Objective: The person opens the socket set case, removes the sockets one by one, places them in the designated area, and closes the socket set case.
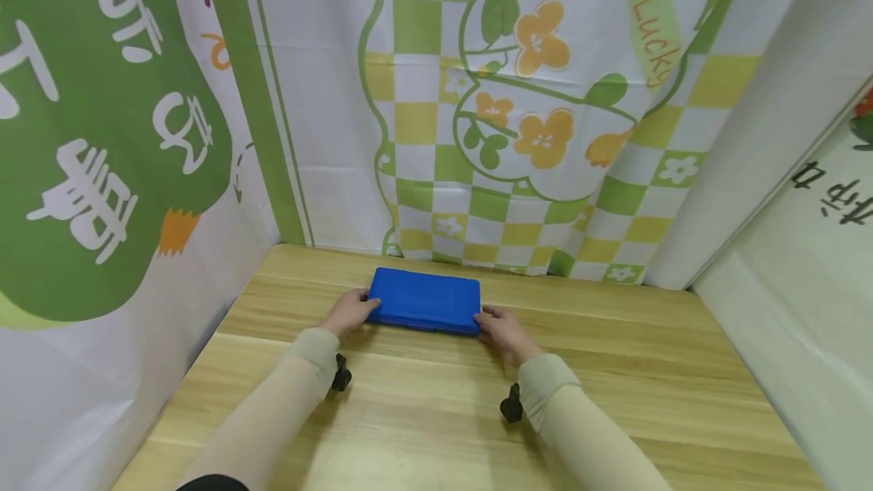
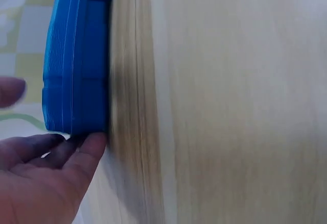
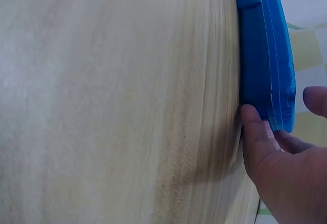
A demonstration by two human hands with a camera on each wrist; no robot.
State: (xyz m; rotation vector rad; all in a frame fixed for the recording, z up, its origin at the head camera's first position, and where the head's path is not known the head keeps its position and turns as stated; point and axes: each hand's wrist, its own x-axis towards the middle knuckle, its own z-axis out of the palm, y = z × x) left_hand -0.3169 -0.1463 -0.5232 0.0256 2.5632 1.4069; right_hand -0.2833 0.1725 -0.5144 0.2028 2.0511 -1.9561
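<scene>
A flat blue plastic case [image 1: 426,300] lies near the back of the wooden table, its long side facing me. My left hand [image 1: 348,313] is at its left end and my right hand [image 1: 506,330] at its right end. In the left wrist view, the left hand [image 2: 48,170] has its fingertips against the end of the case [image 2: 84,60], low by the tabletop, with the thumb raised apart from the lid. The right wrist view has the right hand [image 3: 291,168] in the same pose at the other end, thumb also off the case [image 3: 265,55].
The wooden table [image 1: 409,415] ends at a patterned curtain [image 1: 423,135] just behind the case. White cloth with green print [image 1: 116,173] hangs along the left, and a pale panel [image 1: 805,286] borders the right side. Small black mounts [image 1: 341,373] sit at both wrists.
</scene>
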